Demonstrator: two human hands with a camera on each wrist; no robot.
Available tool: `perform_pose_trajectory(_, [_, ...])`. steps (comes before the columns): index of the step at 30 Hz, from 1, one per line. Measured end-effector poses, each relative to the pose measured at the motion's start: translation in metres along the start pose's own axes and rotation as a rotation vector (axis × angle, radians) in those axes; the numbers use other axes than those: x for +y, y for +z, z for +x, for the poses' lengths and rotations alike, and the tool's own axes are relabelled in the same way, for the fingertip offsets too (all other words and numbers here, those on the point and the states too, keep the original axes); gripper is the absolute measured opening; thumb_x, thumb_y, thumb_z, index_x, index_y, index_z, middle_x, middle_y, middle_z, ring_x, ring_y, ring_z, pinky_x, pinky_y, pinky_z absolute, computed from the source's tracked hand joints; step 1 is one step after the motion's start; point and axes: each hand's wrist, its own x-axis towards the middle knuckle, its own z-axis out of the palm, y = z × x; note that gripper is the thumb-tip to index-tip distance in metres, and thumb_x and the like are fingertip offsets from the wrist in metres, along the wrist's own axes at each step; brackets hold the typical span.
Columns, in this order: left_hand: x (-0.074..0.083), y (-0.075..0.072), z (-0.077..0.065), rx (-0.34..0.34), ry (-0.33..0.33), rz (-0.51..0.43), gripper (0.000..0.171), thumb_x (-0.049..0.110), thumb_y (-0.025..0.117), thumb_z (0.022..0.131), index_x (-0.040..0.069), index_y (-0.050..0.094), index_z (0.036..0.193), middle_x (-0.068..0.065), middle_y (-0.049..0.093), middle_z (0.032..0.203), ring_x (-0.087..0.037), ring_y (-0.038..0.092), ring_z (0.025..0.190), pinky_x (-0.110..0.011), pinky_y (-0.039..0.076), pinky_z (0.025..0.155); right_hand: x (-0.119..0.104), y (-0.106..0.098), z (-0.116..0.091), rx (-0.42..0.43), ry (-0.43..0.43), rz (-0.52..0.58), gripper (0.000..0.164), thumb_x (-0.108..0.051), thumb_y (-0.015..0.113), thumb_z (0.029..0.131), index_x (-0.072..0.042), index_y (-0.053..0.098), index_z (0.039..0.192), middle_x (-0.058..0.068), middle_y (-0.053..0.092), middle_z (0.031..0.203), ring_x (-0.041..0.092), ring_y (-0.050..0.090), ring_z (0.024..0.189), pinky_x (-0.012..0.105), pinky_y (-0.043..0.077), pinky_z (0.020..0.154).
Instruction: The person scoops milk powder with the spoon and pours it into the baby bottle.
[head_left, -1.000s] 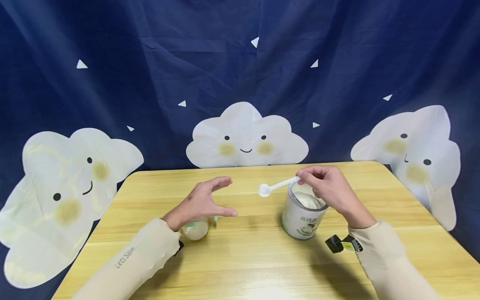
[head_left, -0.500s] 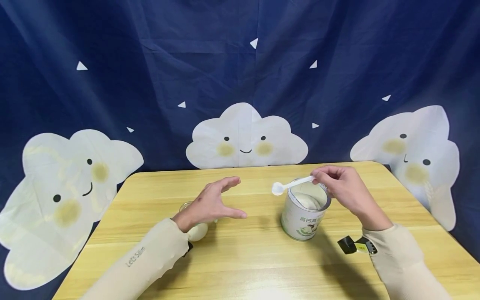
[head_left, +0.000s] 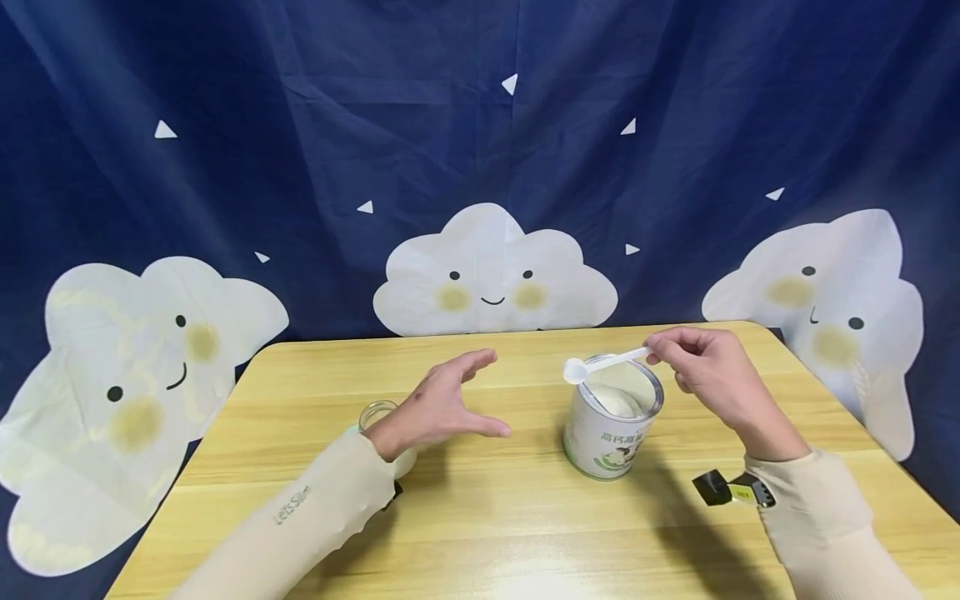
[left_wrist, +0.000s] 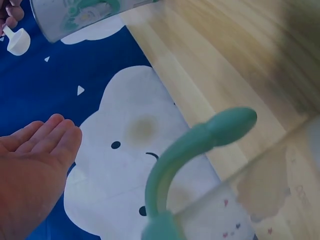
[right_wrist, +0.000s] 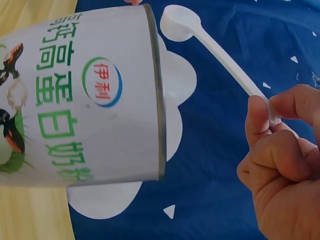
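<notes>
My right hand (head_left: pixel 712 375) pinches the end of a white measuring scoop (head_left: pixel 611 360) between thumb and fingers. The scoop's bowl hangs over the far left rim of an open milk powder can (head_left: pixel 603 442), which stands upright with pale powder (head_left: pixel 618 402) inside. Left of the can, my left hand (head_left: pixel 442 404) is held in the air, thumb and fingers spread wide and holding nothing. Behind its wrist stands a clear, open-topped bottle (head_left: pixel 375 411), mostly hidden by the arm. In the left wrist view the bottle's curved mint-green handle (left_wrist: pixel 185 150) shows close up.
Everything stands on a light wooden table (head_left: pixel 495 517) with rounded far corners. A dark blue curtain (head_left: pixel 480 125) with smiling white clouds hangs right behind the table's far edge.
My right hand has moved right with the scoop, bringing its bowl from left of the can to the can's rim. My left hand has drifted right, still spread, its arm covering the bottle differently.
</notes>
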Motion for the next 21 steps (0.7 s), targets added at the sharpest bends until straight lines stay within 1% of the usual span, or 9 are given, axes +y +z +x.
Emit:
perform_pose_trajectory(4, [0.001,0.006,0.003,-0.014,0.004,0.004,0.105,0.034,0.095,0.067,0.008,0.039,0.152,-0.004,0.042,0.154,-0.03,0.041,0.139,-0.043,0.036,0.114,0.003,-0.005,-0.001,0.014,-0.007,0.014,0.022,-0.017,0.061,0.1,0.002,0.07,0.096,-0.01,0.061,0.07,0.008,0.04,0.047,0.03,0.031,0.04])
perform_pose_trajectory(8, [0.003,0.012,0.006,-0.026,-0.008,-0.005,0.107,0.034,0.094,0.067,0.009,0.037,0.154,-0.004,0.04,0.156,-0.03,0.04,0.14,-0.042,0.035,0.114,0.006,-0.011,-0.003,0.027,0.008,0.028,0.018,-0.017,0.062,0.099,-0.003,0.072,0.092,-0.009,0.056,0.063,0.008,0.039,0.046,0.032,0.028,0.039])
perform_pose_trajectory(11, [0.003,0.017,0.008,-0.03,-0.013,-0.006,0.106,0.033,0.094,0.068,0.008,0.036,0.154,-0.004,0.039,0.156,-0.031,0.041,0.139,-0.041,0.036,0.114,0.008,-0.015,-0.004,0.037,0.019,0.024,0.019,-0.017,0.063,0.099,-0.003,0.071,0.092,-0.008,0.053,0.06,0.008,0.039,0.046,0.033,0.027,0.039])
perform_pose_trajectory(17, [0.005,0.027,0.012,-0.036,-0.012,-0.009,0.107,0.032,0.095,0.067,0.009,0.037,0.153,-0.004,0.039,0.156,-0.032,0.041,0.138,-0.042,0.037,0.113,0.012,-0.02,-0.006,0.052,0.02,0.013,0.018,-0.016,0.062,0.1,-0.003,0.072,0.092,-0.01,0.058,0.066,0.008,0.039,0.047,0.034,0.026,0.039])
perform_pose_trajectory(21, [0.003,0.033,0.014,-0.047,-0.015,-0.02,0.108,0.033,0.094,0.068,0.008,0.034,0.154,-0.004,0.037,0.157,-0.032,0.041,0.139,-0.042,0.037,0.112,0.014,-0.021,-0.007,0.061,0.016,0.0,0.018,-0.017,0.062,0.1,-0.004,0.072,0.091,-0.01,0.057,0.063,0.008,0.04,0.046,0.034,0.026,0.038])
